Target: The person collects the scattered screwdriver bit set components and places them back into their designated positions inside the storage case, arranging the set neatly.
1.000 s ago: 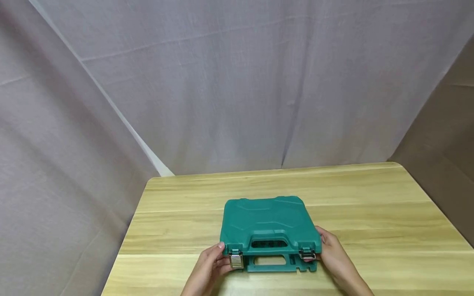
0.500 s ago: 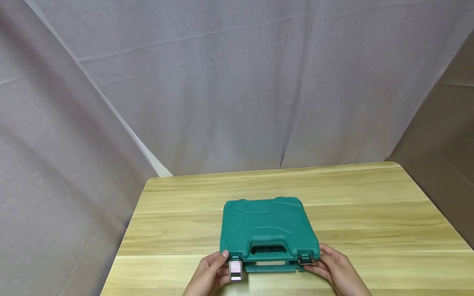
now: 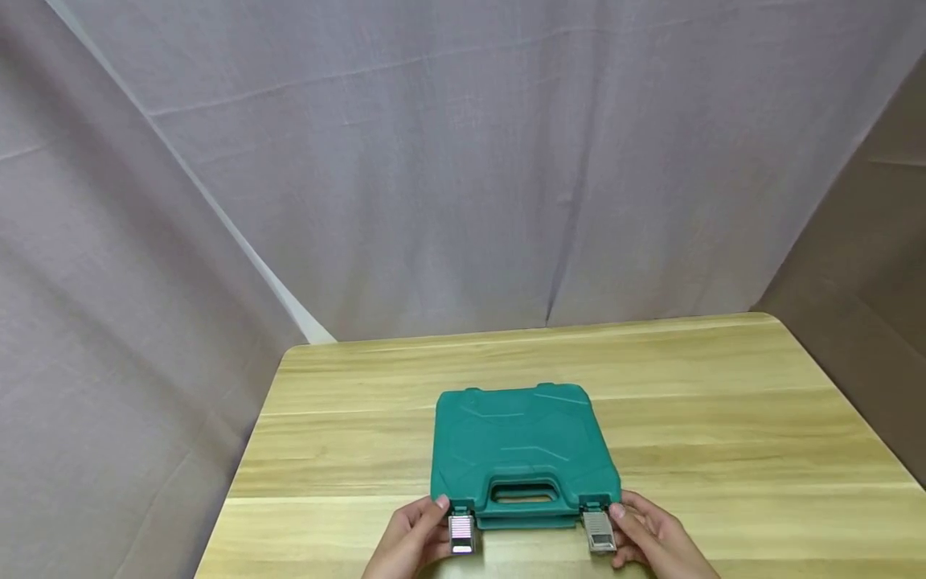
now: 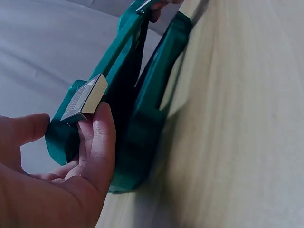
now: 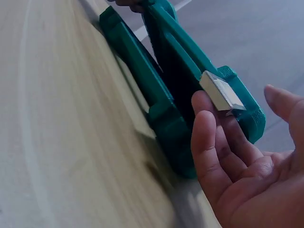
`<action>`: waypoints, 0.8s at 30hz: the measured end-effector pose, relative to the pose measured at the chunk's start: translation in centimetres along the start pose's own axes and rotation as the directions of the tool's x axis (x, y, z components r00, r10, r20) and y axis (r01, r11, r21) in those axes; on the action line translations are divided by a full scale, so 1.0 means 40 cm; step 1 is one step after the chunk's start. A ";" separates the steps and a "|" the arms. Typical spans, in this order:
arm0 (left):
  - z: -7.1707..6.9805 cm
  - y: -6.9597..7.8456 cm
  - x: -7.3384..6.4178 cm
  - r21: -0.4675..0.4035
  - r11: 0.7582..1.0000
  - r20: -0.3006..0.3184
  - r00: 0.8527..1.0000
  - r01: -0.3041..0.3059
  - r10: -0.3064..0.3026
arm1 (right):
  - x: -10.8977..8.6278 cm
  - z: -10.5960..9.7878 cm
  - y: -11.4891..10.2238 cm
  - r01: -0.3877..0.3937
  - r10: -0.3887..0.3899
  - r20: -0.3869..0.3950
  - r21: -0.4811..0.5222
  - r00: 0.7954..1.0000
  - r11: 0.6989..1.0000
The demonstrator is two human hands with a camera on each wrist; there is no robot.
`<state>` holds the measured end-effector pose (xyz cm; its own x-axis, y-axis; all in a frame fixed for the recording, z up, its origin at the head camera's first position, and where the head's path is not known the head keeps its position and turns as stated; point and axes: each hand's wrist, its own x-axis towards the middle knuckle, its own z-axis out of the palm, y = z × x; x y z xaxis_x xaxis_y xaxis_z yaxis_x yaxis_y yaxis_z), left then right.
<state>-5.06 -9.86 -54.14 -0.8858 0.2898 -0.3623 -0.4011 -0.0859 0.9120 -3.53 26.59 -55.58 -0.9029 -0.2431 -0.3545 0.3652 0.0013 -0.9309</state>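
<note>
A green plastic carrying case (image 3: pixel 517 434) lies flat on the table, handle side toward me, its lid raised a little above the base. My left hand (image 3: pixel 414 532) holds the lid's left front corner, thumb on top and fingers underneath. At the right front corner my right hand (image 3: pixel 654 532) has its fingers curled under the lid; its thumb lies by the corner. Two metal latches, left (image 3: pixel 461 535) and right (image 3: pixel 599 531), stick out unfastened from the lid. Both wrist views show the dark gap between lid (image 4: pixel 61 135) and base (image 4: pixel 135 152); the contents are hidden.
The case stands near the front of a wooden table (image 3: pixel 347 434). Grey cloth (image 3: pixel 434 185) hangs behind and to the left, and a browner cloth (image 3: pixel 868 265) hangs on the right.
The lid has come down, narrowing its gap over the base. My right hand has shifted toward the front corner, and the right latch now hangs outward like the left one.
</note>
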 end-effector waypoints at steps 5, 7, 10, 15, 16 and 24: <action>0.002 -0.011 -0.002 0.058 0.998 -0.041 0.999 -0.013 0.016 | -0.003 0.012 0.006 -0.001 -0.001 -0.037 -0.028 0.999 1.000; 0.004 -0.015 -0.001 0.071 0.997 -0.061 0.998 -0.030 0.035 | -0.003 0.017 0.010 -0.006 0.004 -0.056 -0.033 0.998 0.999; 0.006 -0.015 -0.002 0.078 0.995 -0.097 0.993 -0.058 0.065 | -0.004 0.025 0.015 -0.012 0.009 -0.084 -0.036 0.996 0.999; 0.008 -0.016 -0.006 0.103 0.992 -0.153 0.984 -0.075 0.090 | -0.006 0.042 0.017 -0.044 0.041 -0.151 -0.019 0.988 0.999; 0.008 -0.017 -0.006 0.112 0.991 -0.162 0.982 -0.077 0.094 | -0.006 0.046 0.016 -0.055 0.052 -0.171 -0.015 0.984 0.998; 0.011 -0.026 -0.007 0.159 0.982 -0.238 0.962 -0.099 0.135 | -0.003 0.075 0.011 -0.098 0.089 -0.331 -0.012 0.940 0.995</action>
<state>-4.28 -9.42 -54.91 -0.9618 0.0402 -0.2708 -0.2693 0.0390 0.9623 -2.57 23.70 -55.70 -0.8909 0.0923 -0.4447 0.4493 0.0365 -0.8926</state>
